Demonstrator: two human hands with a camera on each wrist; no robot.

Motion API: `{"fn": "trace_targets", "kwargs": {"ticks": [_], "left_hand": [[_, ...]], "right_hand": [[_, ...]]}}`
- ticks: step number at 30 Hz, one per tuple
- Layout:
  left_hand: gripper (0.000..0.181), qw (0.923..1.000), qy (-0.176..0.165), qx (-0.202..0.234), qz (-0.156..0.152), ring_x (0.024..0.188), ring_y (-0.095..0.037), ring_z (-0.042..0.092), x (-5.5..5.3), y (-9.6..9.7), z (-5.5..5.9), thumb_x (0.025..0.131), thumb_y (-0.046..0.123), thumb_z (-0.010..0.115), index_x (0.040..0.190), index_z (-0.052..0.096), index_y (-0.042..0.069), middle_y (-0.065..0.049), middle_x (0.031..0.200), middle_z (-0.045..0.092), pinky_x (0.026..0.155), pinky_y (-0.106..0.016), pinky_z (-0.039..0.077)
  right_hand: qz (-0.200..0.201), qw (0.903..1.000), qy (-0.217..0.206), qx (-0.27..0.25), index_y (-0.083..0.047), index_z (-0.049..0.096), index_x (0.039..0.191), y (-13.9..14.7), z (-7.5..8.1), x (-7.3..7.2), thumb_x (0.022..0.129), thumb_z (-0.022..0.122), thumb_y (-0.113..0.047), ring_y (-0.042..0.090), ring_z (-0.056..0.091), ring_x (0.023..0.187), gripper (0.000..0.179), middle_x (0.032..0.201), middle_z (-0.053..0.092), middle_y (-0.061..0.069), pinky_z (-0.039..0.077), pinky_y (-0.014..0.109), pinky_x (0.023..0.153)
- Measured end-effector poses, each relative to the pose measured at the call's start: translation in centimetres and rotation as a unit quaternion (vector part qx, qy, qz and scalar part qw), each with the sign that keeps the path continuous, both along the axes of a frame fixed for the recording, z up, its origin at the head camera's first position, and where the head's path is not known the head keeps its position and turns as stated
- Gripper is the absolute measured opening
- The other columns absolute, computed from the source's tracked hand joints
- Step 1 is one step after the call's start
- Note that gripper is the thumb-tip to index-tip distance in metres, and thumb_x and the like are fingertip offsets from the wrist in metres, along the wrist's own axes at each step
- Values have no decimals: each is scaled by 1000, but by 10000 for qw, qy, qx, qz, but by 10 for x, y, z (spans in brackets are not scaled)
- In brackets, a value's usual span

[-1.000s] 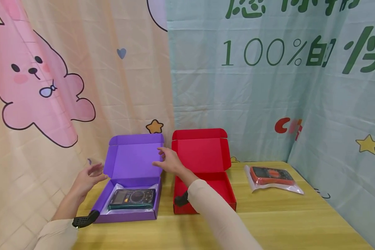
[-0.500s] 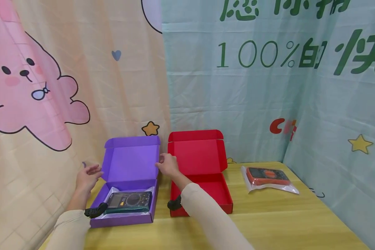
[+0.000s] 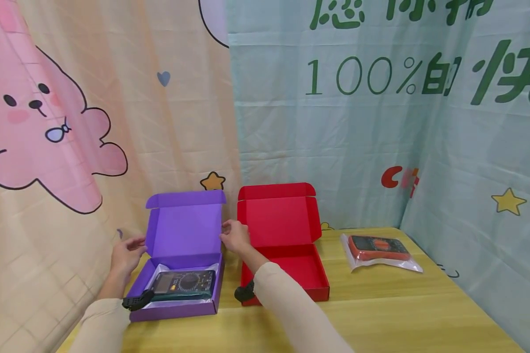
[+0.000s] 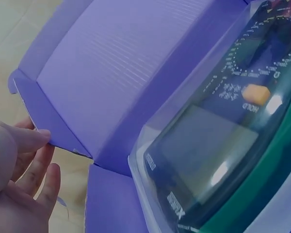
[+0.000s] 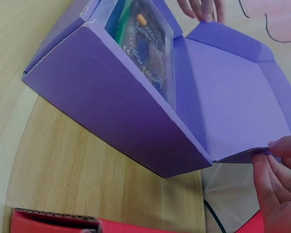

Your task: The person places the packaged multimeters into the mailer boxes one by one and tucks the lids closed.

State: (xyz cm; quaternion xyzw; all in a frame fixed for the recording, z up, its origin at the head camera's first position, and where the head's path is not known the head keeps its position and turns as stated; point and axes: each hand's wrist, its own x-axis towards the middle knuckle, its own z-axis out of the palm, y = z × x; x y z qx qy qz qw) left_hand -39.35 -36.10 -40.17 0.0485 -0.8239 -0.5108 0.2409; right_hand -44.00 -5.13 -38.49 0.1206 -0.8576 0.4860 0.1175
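Observation:
A purple cardboard box stands on the table with its lid raised. Inside it lies a digital multimeter in a dark case with green sides, in a clear bag; its screen and orange HOLD button show in the left wrist view. My left hand pinches the lid's left side flap, thumb on the inner face and fingers behind. On the other side my right hand pinches the right side flap between thumb and fingers.
A red cardboard box with its lid up stands just right of the purple one, behind my right forearm. Farther right, a red multimeter lies in a clear bag on the wooden table. Printed curtains hang behind.
My right hand has come down and back onto the lid's right flap. The left hand has moved in to the left flap. The head view has shifted slightly.

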Motion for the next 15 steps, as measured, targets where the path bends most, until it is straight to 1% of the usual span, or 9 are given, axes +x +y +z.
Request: {"fn": "trace_targets", "kwargs": {"ticks": [5,7,9,11,15], "left_hand": [[38,9995,67,102,-285,79,5,58,6,-6,-4,96,-10,65,131,55,-19,-18,105,70,69,-14,51],[38,9992,48,5,-395,82,3,59,9,-9,-6,96,-8,66,132,55,-18,-19,107,69,70,-15,52],[37,9990,21,-117,-439,84,2,60,13,-12,-7,97,-7,66,131,56,-17,-21,110,70,71,-16,52],[37,9988,-5,-219,-446,84,2,60,16,-14,-7,97,-6,67,130,56,-17,-21,109,70,70,-17,52],[36,9988,-145,-242,-396,82,4,59,22,-17,-8,96,-6,67,129,56,-17,-19,107,70,70,-17,52]], "right_hand": [[334,9993,141,-106,-5,73,108,2,-3,0,89,77,-7,11,71,80,20,85,75,0,56,24,65],[493,9985,188,-146,-4,72,106,2,-4,1,88,79,-6,11,71,80,19,85,75,0,56,23,64],[639,9976,191,-210,-3,71,106,3,-5,2,87,80,-5,11,72,80,21,86,75,1,57,24,65],[742,9968,140,-275,-2,70,110,3,-7,4,87,80,-5,12,71,80,25,86,75,2,58,26,66],[860,9956,-69,-370,0,65,127,4,-8,7,88,81,-6,12,69,78,43,85,72,1,59,30,68]]}}
